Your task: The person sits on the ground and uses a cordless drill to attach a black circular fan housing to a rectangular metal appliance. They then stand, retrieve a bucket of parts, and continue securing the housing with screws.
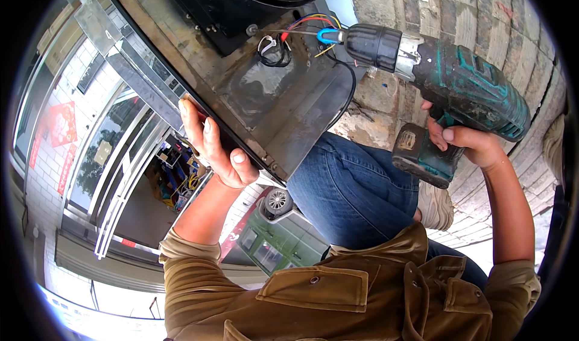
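My right hand (473,141) is wrapped round the grip of a black and teal cordless drill (470,85). The drill lies level, its chuck (373,45) facing left with a blue collar (329,36) in front. From there a long thin bit (298,32) reaches to a round screw head (251,30) beside a black round fan housing (241,9). This sits inside a dirty sheet-metal casing (289,127). My left hand (217,151) rests against the casing's dark left edge, fingers stretched and apart.
Coloured wires (313,19) and a black cable (351,91) run near the bit. My jeans-clad knee (356,184) is under the casing's near corner. Worn brick paving (434,6) lies to the right, with a shoe (435,207) on it. A green vehicle (277,238) stands behind at the left.
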The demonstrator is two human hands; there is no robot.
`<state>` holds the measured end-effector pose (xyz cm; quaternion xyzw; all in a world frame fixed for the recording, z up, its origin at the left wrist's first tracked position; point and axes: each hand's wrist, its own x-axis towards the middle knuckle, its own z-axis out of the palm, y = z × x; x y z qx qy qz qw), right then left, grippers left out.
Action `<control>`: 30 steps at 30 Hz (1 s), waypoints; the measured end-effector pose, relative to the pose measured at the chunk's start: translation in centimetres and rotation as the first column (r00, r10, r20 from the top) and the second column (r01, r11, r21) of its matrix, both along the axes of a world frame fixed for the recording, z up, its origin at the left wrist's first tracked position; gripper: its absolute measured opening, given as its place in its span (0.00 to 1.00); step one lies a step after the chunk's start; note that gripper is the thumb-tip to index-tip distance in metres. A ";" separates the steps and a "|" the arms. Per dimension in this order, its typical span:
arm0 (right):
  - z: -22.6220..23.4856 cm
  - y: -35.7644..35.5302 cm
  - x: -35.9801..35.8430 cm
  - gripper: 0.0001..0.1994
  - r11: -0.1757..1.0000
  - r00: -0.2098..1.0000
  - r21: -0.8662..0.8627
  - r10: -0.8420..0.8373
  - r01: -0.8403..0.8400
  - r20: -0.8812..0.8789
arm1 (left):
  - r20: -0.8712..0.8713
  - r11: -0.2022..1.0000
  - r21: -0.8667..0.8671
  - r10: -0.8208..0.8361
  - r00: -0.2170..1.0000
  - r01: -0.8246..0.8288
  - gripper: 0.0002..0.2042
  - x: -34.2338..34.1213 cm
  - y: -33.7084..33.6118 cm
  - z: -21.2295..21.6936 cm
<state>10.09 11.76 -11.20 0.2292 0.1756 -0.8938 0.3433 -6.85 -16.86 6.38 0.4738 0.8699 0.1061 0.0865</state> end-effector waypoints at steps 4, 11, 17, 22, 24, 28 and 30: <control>0.3 0.0 0.0 0.22 0.999 0.999 -0.031 0.033 -0.033 -0.009 | 0.010 1.000 0.004 0.000 1.000 0.000 0.27 0.0 0.1 0.0; 0.0 0.0 0.9 0.27 1.000 1.000 0.005 0.020 -0.020 0.004 | -0.056 1.000 -0.005 -0.010 0.998 0.010 0.26 0.2 0.2 0.1; -0.1 1.4 -0.2 0.24 0.998 0.998 -0.005 -0.062 0.062 0.027 | -0.136 0.988 -0.009 0.152 0.979 -0.155 0.22 0.9 2.1 0.5; -0.7 6.1 -4.1 0.22 0.965 0.980 0.241 0.136 -0.098 -0.144 | 0.475 0.593 0.456 0.468 0.745 -0.664 0.15 8.1 14.5 -1.8; -0.7 8.3 -4.6 0.22 0.928 0.961 0.350 0.203 -0.129 -0.185 | 0.941 -0.063 0.192 0.294 0.165 -0.979 0.15 7.0 15.7 -3.7; -1.9 11.0 -4.0 0.24 0.889 0.955 0.444 0.221 -0.113 -0.200 | 0.951 -0.555 -0.210 -0.307 -0.037 -0.805 0.16 2.0 11.9 -10.5; -2.4 10.5 -3.9 0.25 0.887 0.962 0.453 0.197 -0.091 -0.191 | 0.950 -0.607 -0.181 -0.310 0.021 -0.774 0.17 1.1 11.9 -12.1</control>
